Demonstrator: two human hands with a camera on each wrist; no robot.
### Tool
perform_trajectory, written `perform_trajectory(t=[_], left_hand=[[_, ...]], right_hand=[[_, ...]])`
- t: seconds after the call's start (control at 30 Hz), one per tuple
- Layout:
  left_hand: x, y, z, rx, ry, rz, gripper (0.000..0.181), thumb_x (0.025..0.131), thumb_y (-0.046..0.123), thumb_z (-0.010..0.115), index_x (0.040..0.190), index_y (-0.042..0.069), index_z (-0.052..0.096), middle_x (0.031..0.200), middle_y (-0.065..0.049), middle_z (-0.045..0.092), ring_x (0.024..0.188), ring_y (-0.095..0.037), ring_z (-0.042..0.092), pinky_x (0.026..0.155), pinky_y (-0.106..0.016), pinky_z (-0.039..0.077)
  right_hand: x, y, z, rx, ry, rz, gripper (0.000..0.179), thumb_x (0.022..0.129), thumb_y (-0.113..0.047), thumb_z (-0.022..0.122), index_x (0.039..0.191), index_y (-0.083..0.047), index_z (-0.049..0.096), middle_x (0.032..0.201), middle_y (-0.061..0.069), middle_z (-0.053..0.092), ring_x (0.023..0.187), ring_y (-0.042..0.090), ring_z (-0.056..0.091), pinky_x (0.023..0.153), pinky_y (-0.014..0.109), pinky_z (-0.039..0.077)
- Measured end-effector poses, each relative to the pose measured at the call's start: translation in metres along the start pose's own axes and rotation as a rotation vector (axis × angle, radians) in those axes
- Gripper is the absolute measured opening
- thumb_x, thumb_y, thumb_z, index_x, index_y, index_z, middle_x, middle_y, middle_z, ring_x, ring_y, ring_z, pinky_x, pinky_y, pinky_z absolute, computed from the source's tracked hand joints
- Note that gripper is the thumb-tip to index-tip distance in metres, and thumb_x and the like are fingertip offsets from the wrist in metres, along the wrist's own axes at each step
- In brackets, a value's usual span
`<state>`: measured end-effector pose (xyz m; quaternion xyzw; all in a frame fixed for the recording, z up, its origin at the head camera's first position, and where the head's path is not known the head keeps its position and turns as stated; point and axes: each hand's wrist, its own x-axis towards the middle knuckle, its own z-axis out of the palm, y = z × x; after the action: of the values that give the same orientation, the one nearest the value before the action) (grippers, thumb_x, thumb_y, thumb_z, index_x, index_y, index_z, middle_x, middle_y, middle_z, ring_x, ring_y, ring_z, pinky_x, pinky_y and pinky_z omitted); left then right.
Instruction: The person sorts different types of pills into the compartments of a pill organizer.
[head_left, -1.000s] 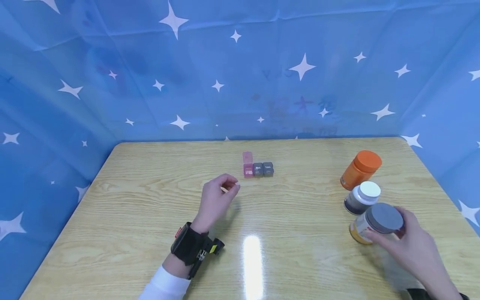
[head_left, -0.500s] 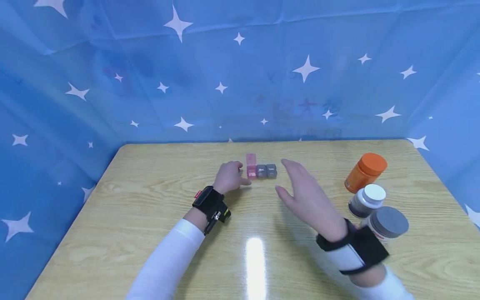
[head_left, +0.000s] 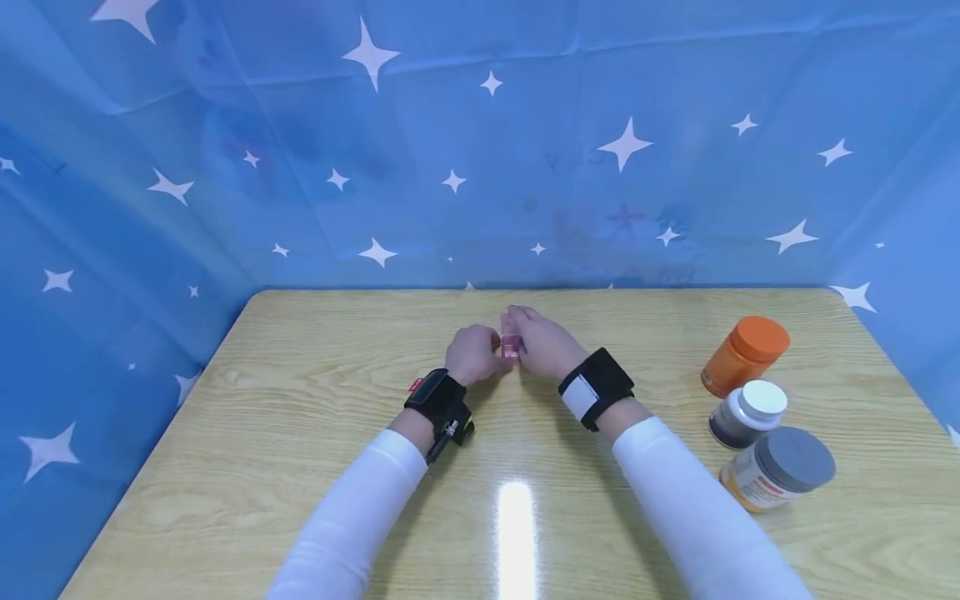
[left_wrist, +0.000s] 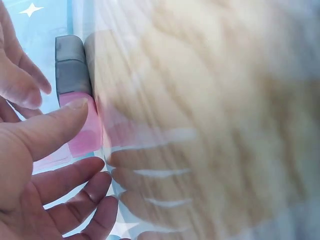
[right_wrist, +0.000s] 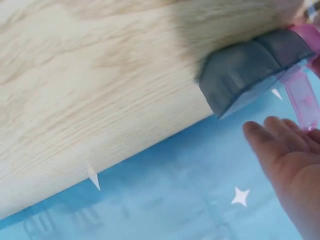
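Observation:
A small pill organizer (left_wrist: pixel 74 75) has two grey compartments and a pink one (left_wrist: pixel 89 131) at its left end. The pink lid (right_wrist: pixel 302 100) stands raised at the back. My left hand (head_left: pixel 474 357) holds that end, its thumb on the front of the pink compartment; its lower fingers are spread in the left wrist view. Over the grey compartments, hiding them in the head view, is my right hand (head_left: pixel 549 343). Its fingers reach to the raised lid, fairly straight in the right wrist view; whether they touch it, I cannot tell.
At the right of the wooden table (head_left: pixel 300 467) stand an orange bottle (head_left: pixel 745 354), a white-capped dark bottle (head_left: pixel 748 412) and a larger grey-capped jar (head_left: pixel 780 471). A blue cloth with white stars (head_left: pixel 525 150) hangs behind the table.
My right hand has left the grey-capped jar and moved left to the pill organizer. My left hand has moved forward and right, onto the pink compartment. The lid stays raised.

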<state>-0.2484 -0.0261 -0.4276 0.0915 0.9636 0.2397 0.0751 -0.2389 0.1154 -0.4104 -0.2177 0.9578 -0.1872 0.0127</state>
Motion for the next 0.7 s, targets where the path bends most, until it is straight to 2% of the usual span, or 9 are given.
perform_trajectory(t=[0.13, 0.23, 0.4, 0.53, 0.7], left_hand=[[0.0, 0.0, 0.001, 0.012, 0.008, 0.011, 0.025, 0.076, 0.028, 0.073, 0.083, 0.004, 0.067, 0.076, -0.005, 0.06, 0.065, -0.017, 0.047, 0.051, -0.024, 0.032], [0.0, -0.001, 0.0, 0.026, 0.009, 0.019, 0.023, 0.077, 0.025, 0.072, 0.083, 0.004, 0.066, 0.075, -0.004, 0.058, 0.065, -0.016, 0.047, 0.051, -0.023, 0.032], [-0.001, -0.002, -0.002, 0.055, 0.008, 0.032, 0.024, 0.079, 0.025, 0.071, 0.094, 0.006, 0.069, 0.092, -0.007, 0.067, 0.08, -0.021, 0.058, 0.062, -0.028, 0.045], [-0.003, -0.003, -0.002, 0.057, 0.012, 0.05, 0.026, 0.082, 0.024, 0.068, 0.102, 0.007, 0.069, 0.103, -0.009, 0.068, 0.094, -0.025, 0.062, 0.076, -0.035, 0.05], [-0.005, -0.004, -0.002, 0.061, 0.009, 0.074, 0.026, 0.084, 0.025, 0.066, 0.104, 0.009, 0.07, 0.105, -0.008, 0.069, 0.098, -0.026, 0.062, 0.08, -0.037, 0.05]], right_hand=[[-0.005, 0.002, 0.007, -0.029, 0.037, -0.073, 0.034, 0.089, -0.005, 0.053, 0.122, 0.002, 0.05, 0.123, 0.019, 0.056, 0.112, 0.03, 0.056, 0.096, 0.039, 0.045], [-0.011, 0.0, 0.012, -0.125, 0.027, -0.122, 0.03, 0.089, -0.008, 0.056, 0.117, 0.001, 0.055, 0.118, 0.016, 0.06, 0.106, 0.028, 0.06, 0.091, 0.038, 0.048], [-0.017, -0.004, 0.017, -0.274, -0.012, -0.148, 0.038, 0.094, -0.014, 0.051, 0.128, 0.002, 0.052, 0.129, 0.02, 0.054, 0.119, 0.031, 0.053, 0.097, 0.039, 0.044], [-0.019, -0.004, 0.02, -0.279, -0.011, -0.144, 0.038, 0.096, -0.014, 0.047, 0.13, 0.003, 0.049, 0.133, 0.02, 0.051, 0.124, 0.031, 0.049, 0.1, 0.04, 0.042], [-0.021, -0.004, 0.023, -0.242, -0.012, -0.12, 0.039, 0.096, -0.014, 0.046, 0.132, 0.003, 0.047, 0.136, 0.02, 0.048, 0.126, 0.032, 0.046, 0.101, 0.042, 0.04]])
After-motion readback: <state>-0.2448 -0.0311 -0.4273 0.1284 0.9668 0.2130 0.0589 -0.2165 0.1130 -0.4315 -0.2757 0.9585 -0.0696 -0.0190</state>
